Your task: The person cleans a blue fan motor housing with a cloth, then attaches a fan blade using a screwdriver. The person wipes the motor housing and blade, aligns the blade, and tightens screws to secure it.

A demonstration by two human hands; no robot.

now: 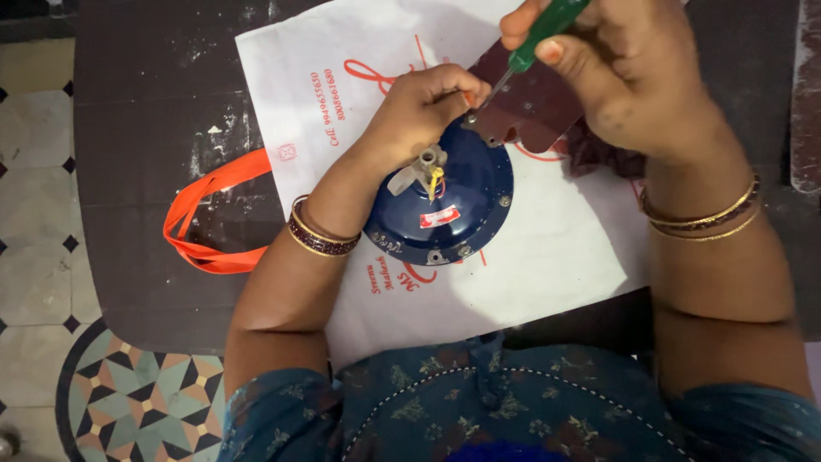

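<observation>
A round dark blue fan motor housing (466, 214) lies on a white cloth bag (556, 257), its short metal shaft with yellow and red wires pointing up. A dark brown fan blade (539, 107) rests on its far rim. My left hand (423, 107) presses down at the blade's bracket by the rim. My right hand (620, 64) grips a green-handled screwdriver (543, 30), whose tip meets the bracket at a screw.
The bag's orange handle (205, 218) loops out to the left on a dark table (145, 128). Patterned floor tiles (128, 402) show at the left and bottom left. Bangles circle both wrists.
</observation>
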